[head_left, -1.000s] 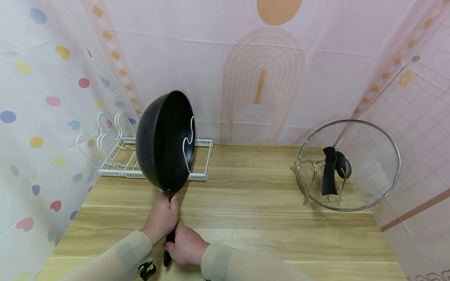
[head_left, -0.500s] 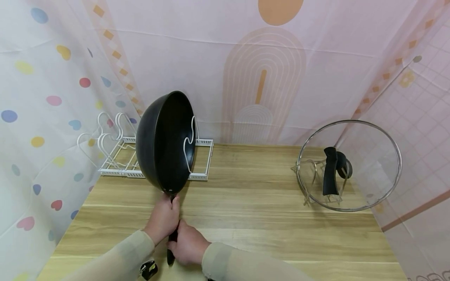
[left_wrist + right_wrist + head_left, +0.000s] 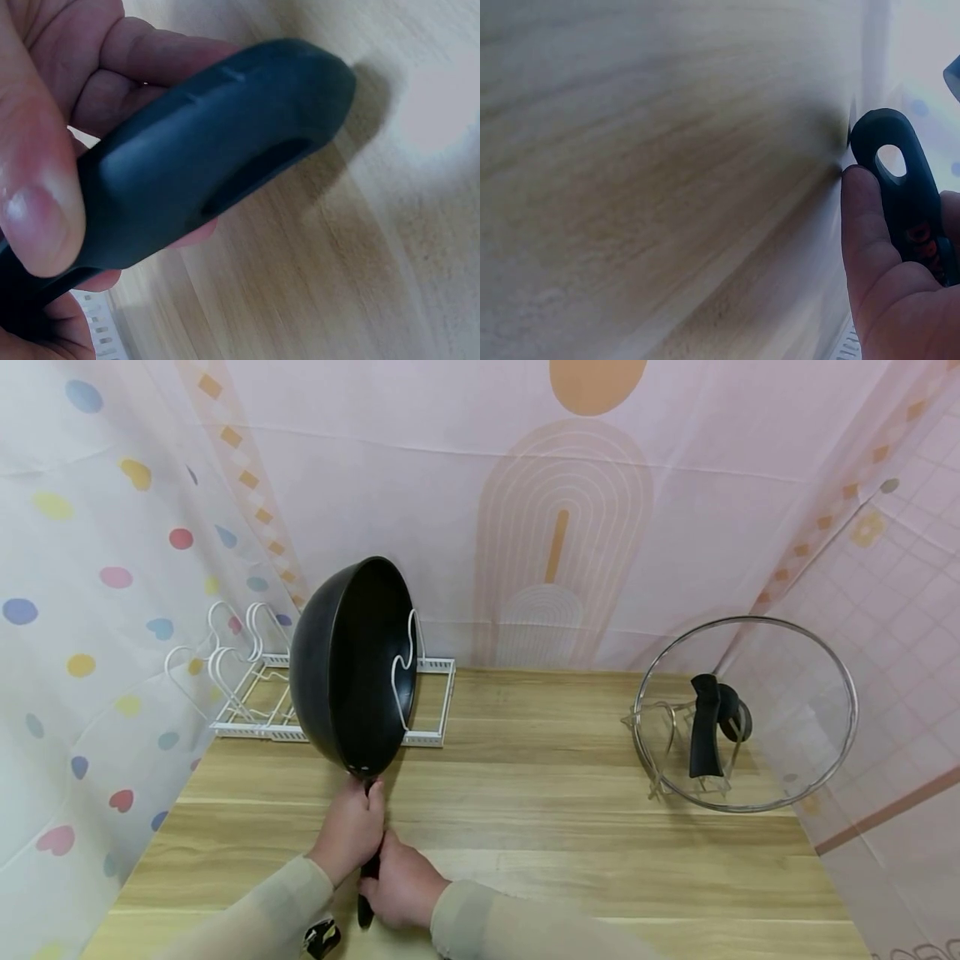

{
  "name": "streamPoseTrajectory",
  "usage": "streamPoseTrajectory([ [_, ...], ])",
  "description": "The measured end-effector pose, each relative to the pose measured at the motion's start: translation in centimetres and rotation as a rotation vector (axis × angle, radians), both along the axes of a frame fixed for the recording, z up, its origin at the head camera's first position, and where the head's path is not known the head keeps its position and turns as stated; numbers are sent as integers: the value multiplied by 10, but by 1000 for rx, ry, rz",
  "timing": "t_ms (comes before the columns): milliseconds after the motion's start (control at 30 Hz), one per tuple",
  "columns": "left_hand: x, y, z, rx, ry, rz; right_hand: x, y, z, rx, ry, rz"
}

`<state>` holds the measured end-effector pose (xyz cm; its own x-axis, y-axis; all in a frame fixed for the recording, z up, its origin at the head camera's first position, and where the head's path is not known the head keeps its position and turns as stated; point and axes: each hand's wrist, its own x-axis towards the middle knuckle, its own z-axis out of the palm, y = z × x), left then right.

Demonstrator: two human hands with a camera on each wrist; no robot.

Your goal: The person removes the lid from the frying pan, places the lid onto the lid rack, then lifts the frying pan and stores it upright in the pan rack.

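A black wok (image 3: 375, 668) stands on its side in the white wire rack (image 3: 448, 702) at the left, its hollow facing right. Its handle (image 3: 367, 906) points toward me. My left hand (image 3: 349, 827) grips the handle close to the wok's body. Lower down, my right hand (image 3: 403, 881) holds the same handle near its end. In the left wrist view the handle (image 3: 225, 142) lies between a thumb and fingers. The right wrist view shows the handle's end with its hanging hole (image 3: 892, 135), fingers along it, above the wooden tabletop. Both palms are hidden in the head view.
A glass lid (image 3: 802, 718) with a metal rim and black knob leans in a small metal stand (image 3: 663, 735) at the right. White wire dividers (image 3: 225, 668) rise at the rack's left end. Patterned curtains (image 3: 420, 460) border the wooden table (image 3: 540, 777).
The handle's end and both hands have shifted slightly to the right. The wok's body has stayed almost still in the rack, and both hands keep their hold.
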<state>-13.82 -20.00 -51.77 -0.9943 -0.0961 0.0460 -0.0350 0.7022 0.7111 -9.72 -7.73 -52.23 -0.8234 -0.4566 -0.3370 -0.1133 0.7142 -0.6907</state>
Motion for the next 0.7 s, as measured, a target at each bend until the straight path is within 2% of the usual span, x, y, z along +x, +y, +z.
streamPoseTrajectory([
  [200, 0, 1, -4, -20, 12, 12, 2, 0, -2, 7, 37, -4],
  [700, 0, 1, -4, -1, -6, 15, 0, -2, -3, 31, -2, -14],
])
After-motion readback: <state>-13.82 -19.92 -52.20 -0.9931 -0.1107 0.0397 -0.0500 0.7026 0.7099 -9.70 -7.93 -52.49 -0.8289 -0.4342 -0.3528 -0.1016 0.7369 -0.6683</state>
